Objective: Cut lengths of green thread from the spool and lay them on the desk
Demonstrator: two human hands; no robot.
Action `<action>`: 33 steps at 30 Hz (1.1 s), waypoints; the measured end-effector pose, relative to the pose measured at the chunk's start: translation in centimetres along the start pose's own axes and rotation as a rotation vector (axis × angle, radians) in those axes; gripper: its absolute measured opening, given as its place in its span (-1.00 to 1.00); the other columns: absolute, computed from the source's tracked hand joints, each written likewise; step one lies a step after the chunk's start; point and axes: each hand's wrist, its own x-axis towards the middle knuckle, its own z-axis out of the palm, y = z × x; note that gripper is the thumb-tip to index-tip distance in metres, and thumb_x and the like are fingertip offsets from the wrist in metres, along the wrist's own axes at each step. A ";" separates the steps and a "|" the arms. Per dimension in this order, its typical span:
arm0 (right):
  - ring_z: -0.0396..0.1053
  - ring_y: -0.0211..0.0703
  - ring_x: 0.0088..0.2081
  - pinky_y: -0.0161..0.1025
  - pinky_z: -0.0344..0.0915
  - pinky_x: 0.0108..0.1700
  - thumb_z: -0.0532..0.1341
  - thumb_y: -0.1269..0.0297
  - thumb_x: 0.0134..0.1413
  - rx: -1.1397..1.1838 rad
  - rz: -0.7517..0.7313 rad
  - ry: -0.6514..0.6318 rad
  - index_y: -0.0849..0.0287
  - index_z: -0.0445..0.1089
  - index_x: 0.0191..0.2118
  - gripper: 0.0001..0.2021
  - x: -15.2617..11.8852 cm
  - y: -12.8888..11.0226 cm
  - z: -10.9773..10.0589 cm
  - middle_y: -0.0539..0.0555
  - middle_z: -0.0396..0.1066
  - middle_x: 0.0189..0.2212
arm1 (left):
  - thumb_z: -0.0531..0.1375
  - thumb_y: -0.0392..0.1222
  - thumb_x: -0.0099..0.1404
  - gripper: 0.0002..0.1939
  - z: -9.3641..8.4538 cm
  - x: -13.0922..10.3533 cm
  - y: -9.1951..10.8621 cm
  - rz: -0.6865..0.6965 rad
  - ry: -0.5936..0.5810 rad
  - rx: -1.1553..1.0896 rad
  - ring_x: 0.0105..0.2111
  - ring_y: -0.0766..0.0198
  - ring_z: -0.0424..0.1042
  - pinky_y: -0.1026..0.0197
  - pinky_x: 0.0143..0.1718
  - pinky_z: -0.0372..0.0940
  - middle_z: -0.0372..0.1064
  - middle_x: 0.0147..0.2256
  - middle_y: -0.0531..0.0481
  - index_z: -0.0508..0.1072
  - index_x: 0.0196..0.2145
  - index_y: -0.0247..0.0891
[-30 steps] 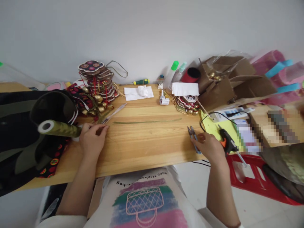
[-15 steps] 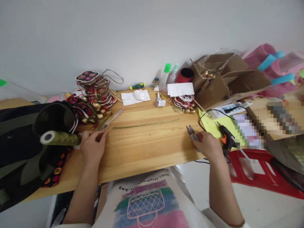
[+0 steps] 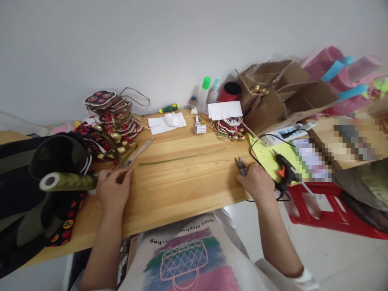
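My left hand rests on the left of the table, beside a spool of green cord. Its thumb and forefinger are pinched together; whatever lies between them is too small to make out. My right hand is closed around a pair of thread snips, blades pointing up and away from me, grips mostly covered by the fingers. Between the hands, a cut length of thin green cord lies nearly straight across the wooden table. A pen sits just beyond my left fingers.
Stacked flower-shaped ornaments with bells stand back left, near a black cap. A screwdriver, tissue, small glue bottle and cardboard box line the back. A glue gun lies right.
The view has shifted slightly, so most things appear further left. In my right hand the snips' grips have gone further behind the fingers. My left hand keeps its pinch by the spool.
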 end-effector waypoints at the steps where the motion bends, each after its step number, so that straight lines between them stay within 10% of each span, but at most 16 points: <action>1: 0.47 0.08 -0.12 -0.22 0.25 -0.28 0.18 0.21 0.04 0.001 -0.006 0.006 0.34 0.34 -0.05 -0.62 0.0 -0.1 0.1 0.34 0.47 -0.18 | 0.22 0.00 0.02 -0.76 0.0 0.0 0.0 0.006 0.005 0.001 -0.47 0.28 0.23 0.15 -0.33 0.22 0.18 -0.46 0.06 0.55 -0.46 -0.19; 11: 0.43 -0.08 -0.30 -0.26 0.14 -0.35 0.03 0.33 0.10 0.241 -0.233 -0.023 0.22 0.35 -0.30 -0.83 -0.3 0.2 1.3 0.22 0.50 -0.36 | 0.23 -0.03 0.06 -0.78 -0.4 -0.2 0.6 -0.007 -0.016 -0.016 -0.51 0.31 0.19 0.15 -0.35 0.24 0.15 -0.44 0.07 0.54 -0.44 -0.22; 24: -0.03 -0.41 -0.66 -0.39 -0.08 -0.59 0.17 0.24 0.01 1.124 -0.532 -1.008 0.18 0.27 -0.37 -0.88 -6.9 -10.9 2.9 -0.21 0.03 -0.71 | 0.25 -0.06 0.10 -0.80 0.0 -0.4 -0.4 0.001 -0.033 -0.086 -0.44 0.30 0.26 0.20 -0.34 0.25 0.20 -0.41 0.04 0.56 -0.40 -0.23; 33: -0.13 -0.44 -0.71 -0.46 -0.18 -0.63 -0.07 0.21 0.32 1.096 -0.326 -1.136 0.21 0.21 -0.48 -0.65 -8.4 -17.0 2.0 -0.19 -0.01 -0.76 | 0.23 -0.06 0.16 -0.82 -0.2 -0.6 -0.3 -0.038 -0.093 -0.085 -0.38 0.27 0.33 0.21 -0.27 0.28 0.27 -0.35 0.01 0.56 -0.37 -0.19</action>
